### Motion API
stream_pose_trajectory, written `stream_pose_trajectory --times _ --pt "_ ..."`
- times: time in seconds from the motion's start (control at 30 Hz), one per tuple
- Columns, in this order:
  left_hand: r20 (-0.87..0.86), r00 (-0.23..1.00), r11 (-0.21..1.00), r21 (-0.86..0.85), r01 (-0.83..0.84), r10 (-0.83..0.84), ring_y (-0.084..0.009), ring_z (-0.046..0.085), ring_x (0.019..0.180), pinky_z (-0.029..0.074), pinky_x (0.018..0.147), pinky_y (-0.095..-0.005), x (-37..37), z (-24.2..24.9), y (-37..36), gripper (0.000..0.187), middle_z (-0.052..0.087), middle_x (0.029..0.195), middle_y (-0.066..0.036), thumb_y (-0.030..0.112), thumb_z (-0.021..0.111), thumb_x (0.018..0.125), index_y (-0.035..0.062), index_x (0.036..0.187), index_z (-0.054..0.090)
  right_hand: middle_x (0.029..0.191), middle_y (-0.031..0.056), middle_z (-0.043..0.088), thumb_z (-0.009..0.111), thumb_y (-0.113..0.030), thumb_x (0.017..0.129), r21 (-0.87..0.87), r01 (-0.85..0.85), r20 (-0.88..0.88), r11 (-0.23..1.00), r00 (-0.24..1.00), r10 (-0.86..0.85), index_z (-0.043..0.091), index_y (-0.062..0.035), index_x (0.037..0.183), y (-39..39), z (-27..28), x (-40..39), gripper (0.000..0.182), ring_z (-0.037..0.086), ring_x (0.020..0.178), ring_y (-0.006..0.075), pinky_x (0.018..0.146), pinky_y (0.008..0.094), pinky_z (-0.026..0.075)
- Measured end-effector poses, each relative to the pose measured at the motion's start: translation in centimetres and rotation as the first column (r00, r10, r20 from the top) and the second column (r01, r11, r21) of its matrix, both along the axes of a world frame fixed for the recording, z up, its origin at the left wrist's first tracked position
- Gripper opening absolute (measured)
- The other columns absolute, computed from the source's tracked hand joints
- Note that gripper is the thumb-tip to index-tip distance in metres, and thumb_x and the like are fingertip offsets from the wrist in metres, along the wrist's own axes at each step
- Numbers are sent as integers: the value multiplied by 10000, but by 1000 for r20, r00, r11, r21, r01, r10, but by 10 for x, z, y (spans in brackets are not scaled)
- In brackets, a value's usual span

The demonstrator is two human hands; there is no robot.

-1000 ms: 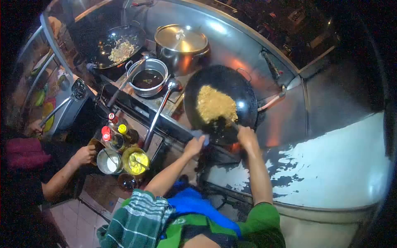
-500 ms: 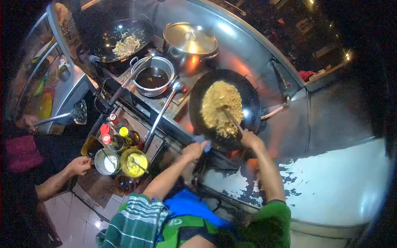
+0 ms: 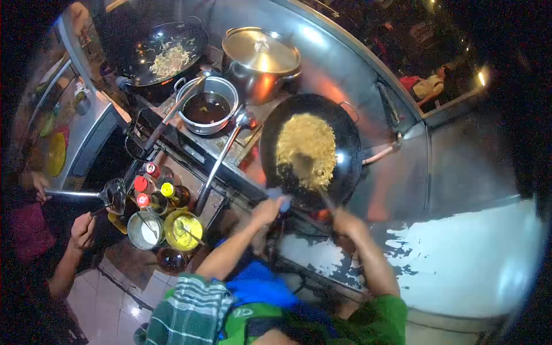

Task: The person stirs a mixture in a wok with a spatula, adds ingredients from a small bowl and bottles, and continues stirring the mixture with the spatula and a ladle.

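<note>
A large black wok (image 3: 348,144) holds a heap of yellow, grainy food (image 3: 307,138), perhaps fried rice. At its near left rim, my left hand (image 3: 267,211) is closed around a grip covered by a bluish cloth (image 3: 279,199). My right hand (image 3: 348,224) wraps the handle of a spatula (image 3: 302,164), whose dark, blurred blade is in the near part of the food. The fingertips of my right hand are smeared by motion. A long metal ladle (image 3: 224,155) rests left of the wok.
Left of me, a co-worker's hands hold a ladle (image 3: 77,194) and a thin handle (image 3: 98,211). Bottles (image 3: 167,190) and bowls of white paste (image 3: 150,232) and yellow spread (image 3: 184,230) stand close by. Behind are a pot of dark liquid (image 3: 208,107), a lidded pot (image 3: 261,52) and another wok (image 3: 195,49).
My right hand has drawn the spatula slightly nearer me through the food. My left hand stays at the wok. The co-worker's near hand has left the white-paste bowl and moved left beside the ladle.
</note>
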State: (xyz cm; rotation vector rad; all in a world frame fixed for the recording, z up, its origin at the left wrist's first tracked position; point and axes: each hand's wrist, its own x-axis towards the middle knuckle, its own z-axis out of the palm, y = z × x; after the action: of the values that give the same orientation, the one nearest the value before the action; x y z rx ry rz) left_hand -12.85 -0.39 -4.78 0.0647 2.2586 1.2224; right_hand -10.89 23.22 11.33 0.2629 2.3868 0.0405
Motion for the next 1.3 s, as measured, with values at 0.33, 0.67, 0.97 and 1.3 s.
stream_pose_trajectory --times 0.33,0.67,0.97,1.3 --pt "73 996 999 2 55 -55 -395 603 946 427 869 -478 -2 17 -2 723 659 878 -214 563 237 932 16 792 689 941 286 635 490 -85 792 -63 -21 42 998 999 24 412 90 1193 -12 18 -56 444 657 867 352 735 439 520" --pt "-42 999 1000 -6 11 -11 -427 604 913 448 821 -499 4 1 5 695 645 835 -248 547 253 939 15 793 675 838 228 661 535 -86 797 -57 -68 -98 996 993 62 493 66 1134 7 14 -79 373 673 674 305 576 420 534" --pt "26 999 1000 18 21 -22 -398 603 947 434 856 -488 2 26 -2 712 654 925 -219 552 215 938 46 761 684 943 275 630 385 -146 924 -148 175 -278 973 937 -211 514 50 1042 12 -83 -61 263 623 878 420 747 454 513" --pt "46 997 987 148 57 -64 -402 613 879 439 843 -453 -1 9 -3 684 654 830 -206 541 244 926 43 741 675 996 256 497 480 -82 840 -193 -7 -141 981 990 -21 311 5 1274 -6 -111 -46 474 629 708 294 650 400 502"
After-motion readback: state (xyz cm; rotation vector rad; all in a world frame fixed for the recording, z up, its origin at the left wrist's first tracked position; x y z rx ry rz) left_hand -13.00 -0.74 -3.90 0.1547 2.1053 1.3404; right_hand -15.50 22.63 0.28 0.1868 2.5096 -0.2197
